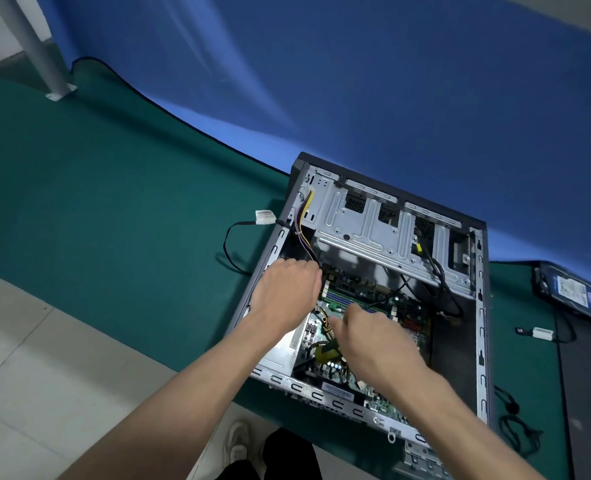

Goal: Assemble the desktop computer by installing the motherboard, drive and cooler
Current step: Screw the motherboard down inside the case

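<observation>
On a green-matted worktop (pixel 96 209), a person's left hand (pixel 283 292) curls its fingers at the motherboard's (pixel 353 296) far-left corner, grip unclear, inside the open case (pixel 481 341); the right hand (pixel 373 337) bends over the board's middle, its hold hidden. With the board seated, the drive (pixel 569 289) waits outside at far right; no cooler shows.

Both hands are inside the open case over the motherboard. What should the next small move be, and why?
Probably finish seating the motherboard: both the left hand and right hand are on it inside the case, while the hard drive lies outside on the green mat, not yet installed.
</observation>
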The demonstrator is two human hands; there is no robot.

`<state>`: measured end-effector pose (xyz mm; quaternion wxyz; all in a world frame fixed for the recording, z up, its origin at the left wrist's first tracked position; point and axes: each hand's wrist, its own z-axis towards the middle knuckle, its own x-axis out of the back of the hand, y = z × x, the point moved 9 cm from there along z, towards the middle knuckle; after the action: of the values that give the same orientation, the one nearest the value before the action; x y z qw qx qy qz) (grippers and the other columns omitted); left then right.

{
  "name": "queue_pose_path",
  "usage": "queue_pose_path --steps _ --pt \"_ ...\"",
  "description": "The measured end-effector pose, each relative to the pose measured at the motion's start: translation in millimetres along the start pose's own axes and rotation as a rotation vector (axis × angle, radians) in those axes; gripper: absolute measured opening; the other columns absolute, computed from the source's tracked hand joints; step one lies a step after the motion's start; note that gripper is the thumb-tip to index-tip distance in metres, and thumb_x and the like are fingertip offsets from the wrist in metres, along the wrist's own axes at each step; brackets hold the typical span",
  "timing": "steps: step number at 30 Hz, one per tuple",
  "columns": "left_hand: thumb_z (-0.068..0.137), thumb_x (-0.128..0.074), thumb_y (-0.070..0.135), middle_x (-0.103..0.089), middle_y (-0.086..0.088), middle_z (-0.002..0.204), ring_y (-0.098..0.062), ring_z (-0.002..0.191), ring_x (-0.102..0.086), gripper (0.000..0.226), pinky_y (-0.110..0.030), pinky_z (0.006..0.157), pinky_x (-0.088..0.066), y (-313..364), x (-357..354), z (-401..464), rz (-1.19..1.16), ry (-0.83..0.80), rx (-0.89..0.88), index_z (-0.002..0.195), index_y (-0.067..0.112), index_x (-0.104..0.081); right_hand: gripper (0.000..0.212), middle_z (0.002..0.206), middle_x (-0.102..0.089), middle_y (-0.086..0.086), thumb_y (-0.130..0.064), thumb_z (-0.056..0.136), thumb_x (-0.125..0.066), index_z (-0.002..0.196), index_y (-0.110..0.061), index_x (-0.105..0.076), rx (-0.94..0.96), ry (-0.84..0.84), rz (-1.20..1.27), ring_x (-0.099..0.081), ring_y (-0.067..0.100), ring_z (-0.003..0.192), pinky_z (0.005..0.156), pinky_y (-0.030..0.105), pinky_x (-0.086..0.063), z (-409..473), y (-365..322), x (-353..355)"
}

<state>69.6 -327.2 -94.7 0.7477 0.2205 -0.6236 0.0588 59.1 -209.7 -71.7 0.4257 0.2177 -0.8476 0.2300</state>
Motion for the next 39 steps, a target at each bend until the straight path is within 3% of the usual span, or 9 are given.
queue_pose_path --steps 3,7,11,14,20,23,30,35,39 --pt "0.099 -0.033 0.025 -0.064 -0.001 0.074 -0.02 0.068 -0.058 0.032 -0.03 0.072 -0.042 0 0 0 -0.013 0.006 -0.004 0.081 0.017 -0.058 0.042 0.09 -0.053 -0.006 -0.047 0.093 -0.049 0.123 -0.023 -0.031 -0.005 -0.151 0.119 -0.053 0.014 0.075 0.063 0.03 -0.039 -2 2 -11" --pt "0.099 -0.032 0.026 -0.064 0.0 0.076 -0.019 0.07 -0.057 0.033 -0.03 0.074 -0.042 -2 -3 0 -0.009 -0.004 0.0 0.083 0.017 -0.058 0.04 0.072 -0.047 -0.006 -0.048 0.099 -0.035 0.118 -0.014 -0.04 -0.024 -0.008 -0.021 -0.047 0.017 0.068 0.06 0.032 -0.034 -1 5 -3" --pt "0.099 -0.032 0.026 -0.064 0.0 0.076 -0.019 0.069 -0.057 0.032 -0.03 0.075 -0.042 -1 -2 1 -0.01 0.0 0.001 0.083 0.017 -0.058 0.037 0.101 -0.052 0.0 -0.036 0.095 -0.047 0.125 -0.024 -0.029 0.007 -0.148 0.146 -0.054 0.016 0.073 0.068 0.031 -0.041 -5 0 -12" --pt "0.099 -0.032 0.026 -0.064 0.0 0.075 -0.019 0.068 -0.056 0.032 -0.03 0.074 -0.042 -1 -3 1 -0.009 -0.001 -0.002 0.082 0.017 -0.058 0.029 0.089 -0.062 0.007 -0.033 0.101 -0.032 0.111 -0.01 -0.045 -0.011 0.023 0.015 -0.059 0.027 0.073 0.063 0.032 -0.039 -6 1 -3" --pt "0.099 -0.032 0.026 -0.063 0.0 0.075 -0.019 0.07 -0.056 0.032 -0.029 0.072 -0.04 -1 -1 1 -0.024 0.01 0.002 0.081 0.017 -0.058 0.019 0.081 -0.058 0.003 -0.034 0.097 -0.042 0.105 -0.018 -0.04 0.005 -0.064 0.106 -0.058 0.022 0.06 0.057 0.031 -0.043 -4 4 -10" --pt "0.099 -0.032 0.026 -0.063 0.0 0.075 -0.018 0.069 -0.056 0.032 -0.028 0.07 -0.039 -1 -1 -1 -0.028 0.016 0.003 0.081 0.017 -0.057 0.041 0.083 -0.06 0.007 -0.043 0.102 -0.027 0.101 -0.009 -0.051 -0.035 0.029 -0.01 -0.057 0.027 0.075 0.064 0.032 -0.039 -3 10 -12" --pt "0.099 -0.034 0.026 -0.064 0.0 0.075 -0.019 0.07 -0.058 0.032 -0.029 0.069 -0.04 0 1 0 -0.026 0.023 -0.006 0.082 0.016 -0.059 0.042 0.073 -0.058 0.002 -0.047 0.099 -0.037 0.083 -0.013 -0.053 0.0 0.087 0.035 -0.056 0.021 0.067 0.057 0.031 -0.04 -10 13 -9" --pt "0.1 -0.032 0.027 -0.063 0.001 0.075 -0.018 0.069 -0.056 0.032 -0.028 0.069 -0.039 -1 0 0 -0.034 0.016 0.004 0.083 0.017 -0.058 0.018 0.061 -0.059 -0.005 -0.036 0.091 -0.055 0.082 -0.022 -0.062 -0.056 0.011 0.333 -0.039 0.002 0.036 0.037 0.017 -0.031 -11 35 10" --pt "0.1 -0.032 0.026 -0.062 0.001 0.074 -0.017 0.067 -0.054 0.033 -0.028 0.071 -0.039 -2 -2 0 -0.054 0.012 0.003 0.083 0.017 -0.058 0.015 0.048 -0.057 -0.006 -0.026 0.086 -0.058 0.073 -0.022 -0.064 -0.095 0.283 0.523 -0.031 0.002 0.032 0.032 0.014 -0.025 -14 71 54"
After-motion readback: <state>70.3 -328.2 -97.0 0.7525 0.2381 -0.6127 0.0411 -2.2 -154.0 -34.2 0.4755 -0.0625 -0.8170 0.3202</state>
